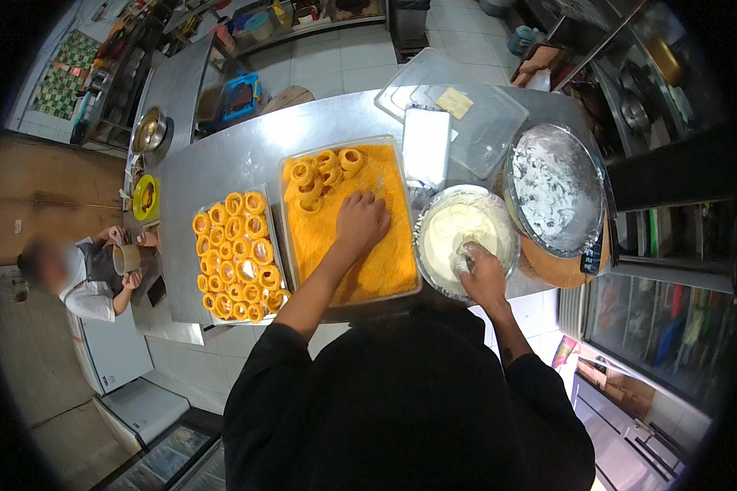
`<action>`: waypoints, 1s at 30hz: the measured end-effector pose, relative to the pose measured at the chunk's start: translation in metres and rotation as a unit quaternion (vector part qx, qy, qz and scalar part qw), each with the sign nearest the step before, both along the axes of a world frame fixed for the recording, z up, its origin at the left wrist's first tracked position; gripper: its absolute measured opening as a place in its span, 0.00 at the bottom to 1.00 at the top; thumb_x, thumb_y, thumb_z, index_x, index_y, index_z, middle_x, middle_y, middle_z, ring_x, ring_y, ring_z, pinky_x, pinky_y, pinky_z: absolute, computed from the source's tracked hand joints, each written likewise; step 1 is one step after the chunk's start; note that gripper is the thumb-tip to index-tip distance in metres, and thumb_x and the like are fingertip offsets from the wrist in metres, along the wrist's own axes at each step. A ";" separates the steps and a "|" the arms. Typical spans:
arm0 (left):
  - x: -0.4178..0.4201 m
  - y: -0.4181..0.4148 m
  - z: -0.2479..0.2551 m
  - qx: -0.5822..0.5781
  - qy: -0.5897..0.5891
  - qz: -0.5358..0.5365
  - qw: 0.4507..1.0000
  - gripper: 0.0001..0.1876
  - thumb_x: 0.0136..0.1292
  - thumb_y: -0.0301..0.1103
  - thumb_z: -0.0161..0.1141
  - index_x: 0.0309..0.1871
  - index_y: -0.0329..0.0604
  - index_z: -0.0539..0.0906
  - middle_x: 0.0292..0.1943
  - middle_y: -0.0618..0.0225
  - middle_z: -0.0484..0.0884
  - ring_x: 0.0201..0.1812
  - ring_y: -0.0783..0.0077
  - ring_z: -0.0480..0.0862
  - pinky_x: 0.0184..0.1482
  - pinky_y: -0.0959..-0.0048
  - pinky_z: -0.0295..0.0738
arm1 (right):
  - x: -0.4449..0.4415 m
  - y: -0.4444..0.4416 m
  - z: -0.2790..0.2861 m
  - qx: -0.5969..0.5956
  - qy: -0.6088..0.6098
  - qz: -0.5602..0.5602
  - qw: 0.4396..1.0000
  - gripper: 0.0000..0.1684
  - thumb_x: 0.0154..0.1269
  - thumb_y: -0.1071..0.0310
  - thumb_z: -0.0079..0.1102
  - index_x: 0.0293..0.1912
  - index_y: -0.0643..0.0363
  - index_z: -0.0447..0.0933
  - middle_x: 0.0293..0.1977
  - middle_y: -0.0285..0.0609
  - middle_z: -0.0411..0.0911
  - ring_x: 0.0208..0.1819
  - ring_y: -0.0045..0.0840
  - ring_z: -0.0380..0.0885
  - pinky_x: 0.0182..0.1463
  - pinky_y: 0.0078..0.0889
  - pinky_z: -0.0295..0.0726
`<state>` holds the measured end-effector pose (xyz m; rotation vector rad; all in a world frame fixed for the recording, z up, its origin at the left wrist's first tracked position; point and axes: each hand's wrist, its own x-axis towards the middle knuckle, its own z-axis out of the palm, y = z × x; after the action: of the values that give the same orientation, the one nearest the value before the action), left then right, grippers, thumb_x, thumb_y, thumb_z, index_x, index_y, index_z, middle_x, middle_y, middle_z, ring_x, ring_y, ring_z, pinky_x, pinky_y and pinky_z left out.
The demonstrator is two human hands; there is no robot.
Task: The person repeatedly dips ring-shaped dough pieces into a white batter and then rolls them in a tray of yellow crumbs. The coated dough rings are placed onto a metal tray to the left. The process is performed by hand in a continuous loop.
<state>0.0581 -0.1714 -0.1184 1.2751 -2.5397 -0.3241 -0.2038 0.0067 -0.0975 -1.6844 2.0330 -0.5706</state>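
My left hand [362, 222] rests palm down on orange breadcrumbs [319, 251] inside a clear plastic tub [419, 270]. Its fingers curl into the crumbs, and whatever is under the palm is hidden. Several crumb-coated rings [351, 161], which look like onion rings, are piled at the tub's far left corner. To the right, my right hand [484, 275] dips its fingertips into pale batter [451, 224] in a round bowl [425, 275]. Batter coats those fingers; I cannot tell whether they grip anything. Left of the tub, a tray [277, 242] carries rows of coated rings [234, 228].
A large metal basin [556, 184] dusted with white flour stands at the right, beside a wooden board [546, 270]. Behind the batter lie a white package [427, 147] and a clear lid [485, 132]. Across the left counter, another person [92, 270] holds a small pot [126, 259].
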 end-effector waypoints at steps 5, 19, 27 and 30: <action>0.034 0.030 0.020 0.032 -0.011 0.032 0.999 0.11 0.63 0.40 0.64 0.37 0.42 0.85 0.41 0.56 0.84 0.48 0.49 0.82 0.51 0.52 0.77 | 0.001 -0.001 0.002 -0.003 -0.019 -0.002 1.000 0.23 0.60 0.65 0.68 0.55 0.61 0.82 0.54 0.56 0.84 0.55 0.52 0.82 0.61 0.48 0.81; 0.111 0.080 0.032 0.096 0.102 0.200 0.970 0.16 0.66 0.25 0.63 0.57 0.37 0.83 0.50 0.47 0.86 0.52 0.43 0.84 0.53 0.53 0.80 | 0.003 -0.005 0.010 0.003 -0.023 0.016 1.000 0.24 0.58 0.65 0.68 0.54 0.62 0.82 0.51 0.57 0.84 0.54 0.53 0.83 0.59 0.49 0.81; 0.068 0.084 0.030 0.023 0.157 0.132 0.979 0.24 0.71 0.35 0.64 0.67 0.36 0.77 0.63 0.46 0.80 0.63 0.40 0.78 0.65 0.52 0.74 | 0.004 -0.002 0.005 -0.021 0.001 0.021 1.000 0.23 0.58 0.66 0.66 0.54 0.62 0.83 0.50 0.58 0.85 0.53 0.54 0.83 0.59 0.49 0.81; 0.030 0.104 0.007 0.057 0.125 0.094 0.986 0.32 0.76 0.46 0.56 0.78 0.41 0.67 0.79 0.51 0.66 0.79 0.46 0.63 0.80 0.46 0.53 | -0.001 -0.001 -0.004 -0.038 0.033 0.037 0.998 0.22 0.58 0.66 0.66 0.54 0.61 0.83 0.50 0.58 0.85 0.53 0.54 0.83 0.59 0.49 0.81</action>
<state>0.0884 -0.0671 -0.1116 1.4047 -2.2010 -0.5569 -0.2050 0.0055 -0.1014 -1.8361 2.0087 -0.5803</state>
